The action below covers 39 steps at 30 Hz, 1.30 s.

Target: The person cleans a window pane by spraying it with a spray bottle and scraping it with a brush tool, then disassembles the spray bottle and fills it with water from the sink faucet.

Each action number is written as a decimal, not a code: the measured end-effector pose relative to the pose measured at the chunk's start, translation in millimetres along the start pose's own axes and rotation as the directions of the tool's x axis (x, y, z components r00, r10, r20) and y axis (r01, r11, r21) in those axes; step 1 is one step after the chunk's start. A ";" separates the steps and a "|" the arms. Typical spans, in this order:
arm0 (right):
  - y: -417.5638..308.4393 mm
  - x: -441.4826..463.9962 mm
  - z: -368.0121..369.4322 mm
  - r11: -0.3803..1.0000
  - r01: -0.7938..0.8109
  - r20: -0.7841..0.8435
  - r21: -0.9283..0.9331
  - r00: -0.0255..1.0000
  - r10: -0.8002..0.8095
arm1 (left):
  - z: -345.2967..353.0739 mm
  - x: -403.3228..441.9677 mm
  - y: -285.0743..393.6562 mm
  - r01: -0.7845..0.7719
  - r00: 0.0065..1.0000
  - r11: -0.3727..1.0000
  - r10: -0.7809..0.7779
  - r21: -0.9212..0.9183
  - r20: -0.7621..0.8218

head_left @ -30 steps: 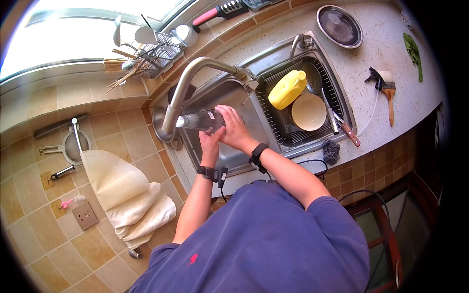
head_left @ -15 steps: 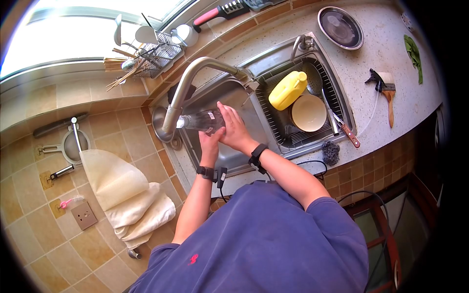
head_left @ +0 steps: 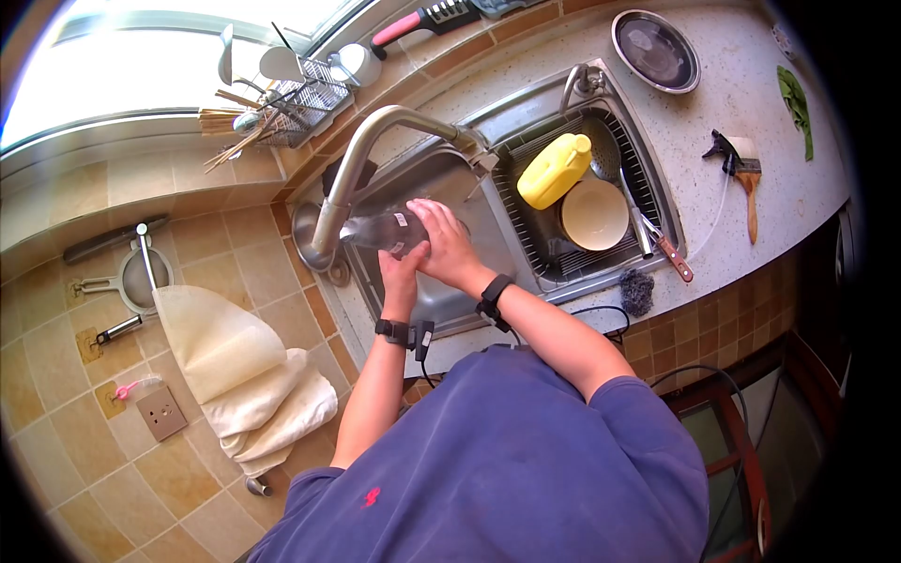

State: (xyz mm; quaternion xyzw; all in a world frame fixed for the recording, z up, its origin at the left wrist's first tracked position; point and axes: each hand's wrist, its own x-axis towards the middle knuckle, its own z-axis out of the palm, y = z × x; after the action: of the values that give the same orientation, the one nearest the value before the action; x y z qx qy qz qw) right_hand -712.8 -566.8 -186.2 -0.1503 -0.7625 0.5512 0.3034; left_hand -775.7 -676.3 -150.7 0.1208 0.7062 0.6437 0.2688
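Observation:
Over the left sink basin (head_left: 450,296), both hands hold a clear bottle (head_left: 378,231) with small white labels. Its neck points left, at the spout of the curved metal faucet (head_left: 399,114), and partly blurs there. My left hand (head_left: 402,272) grips the bottle's near side, thumb toward the other hand. My right hand (head_left: 445,242) wraps over the bottle's base end, fingers closed along it. A trigger spray head (head_left: 723,153) with a thin tube lies on the right counter, beside a wooden-handled brush (head_left: 748,188).
In the right basin's rack sit a yellow jug (head_left: 554,172), a cream bowl (head_left: 594,216) and a slotted ladle (head_left: 633,206). A steel scrubber (head_left: 636,293) lies at the sink's front edge. A round pan (head_left: 656,52) stands on the counter; a cloth (head_left: 244,366) hangs at left.
The bottle and both hands have shifted slightly left, its neck closer to the faucet spout. My right hand's fingers have slid a little along the bottle.

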 end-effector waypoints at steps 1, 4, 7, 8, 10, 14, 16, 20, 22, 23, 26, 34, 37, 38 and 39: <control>0.5 0.4 -0.2 1.000 -0.001 -0.002 0.009 1.000 0.001 | 1.1 -0.4 1.9 0.000 1.000 1.000 0.000 -0.001 0.005; 1.4 -0.5 -0.5 1.000 -0.001 -0.009 0.012 1.000 0.001 | 0.8 0.7 1.8 0.003 0.999 1.000 -0.003 0.003 0.032; 1.1 1.6 -3.0 1.000 0.012 -0.022 0.024 1.000 -0.011 | 4.6 0.9 4.6 -0.004 1.000 1.000 0.004 -0.004 0.023; 0.9 2.6 -3.8 0.999 0.017 -0.026 0.032 1.000 -0.017 | 5.6 1.1 5.0 -0.010 1.000 1.000 0.010 -0.002 0.015; 0.4 4.9 -5.2 0.999 0.025 -0.031 0.043 0.999 -0.023 | 7.3 2.0 5.7 -0.023 1.000 1.000 0.023 0.001 0.001; 1.0 7.3 -4.8 0.999 0.031 -0.046 0.040 0.999 -0.029 | 7.7 3.9 9.1 -0.013 1.000 1.000 0.013 0.007 0.022; 0.8 7.2 -4.4 0.999 0.029 -0.045 0.038 0.999 -0.027 | 5.2 4.8 8.1 -0.014 0.999 1.000 0.013 0.020 0.033; -1.8 7.9 -4.9 0.999 0.030 -0.051 0.031 0.998 -0.028 | 3.9 4.8 6.4 -0.009 1.000 1.000 0.009 0.001 0.024; -2.6 8.4 -5.4 0.999 0.025 -0.043 0.032 0.999 -0.024 | 2.7 4.5 5.1 -0.008 1.000 1.000 0.008 0.003 0.013; -2.7 8.3 -5.2 0.999 0.022 -0.039 0.033 0.999 -0.021 | 3.1 4.4 5.5 -0.013 1.000 1.000 0.013 -0.004 0.014; -3.0 7.8 -4.7 0.999 0.025 -0.044 0.029 0.999 -0.024 | 3.3 3.2 6.0 -0.013 1.000 1.000 0.013 -0.005 0.013; -3.2 8.1 -4.4 0.999 0.026 -0.039 0.032 0.999 -0.024 | 4.9 2.6 7.7 -0.015 1.000 1.000 0.015 0.005 -0.006; -2.6 8.7 -4.4 0.999 0.031 -0.041 0.030 0.999 -0.030 | -2.4 4.3 4.2 0.018 0.998 0.999 -0.020 0.039 0.056; -2.4 8.8 -4.1 0.999 0.033 -0.042 0.029 0.999 -0.032 | 0.2 3.7 6.6 0.008 0.999 1.000 -0.009 0.028 0.040; -2.3 8.7 -3.9 0.999 0.034 -0.042 0.028 0.999 -0.032 | 3.6 2.8 8.8 -0.002 1.000 1.000 0.002 0.017 0.024</control>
State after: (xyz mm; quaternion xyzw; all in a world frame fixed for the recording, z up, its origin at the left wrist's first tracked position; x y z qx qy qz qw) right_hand -716.8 -559.8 -180.7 -0.1448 -0.7504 0.5539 0.3305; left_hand -777.7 -670.6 -142.8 0.1315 0.7083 0.6364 0.2757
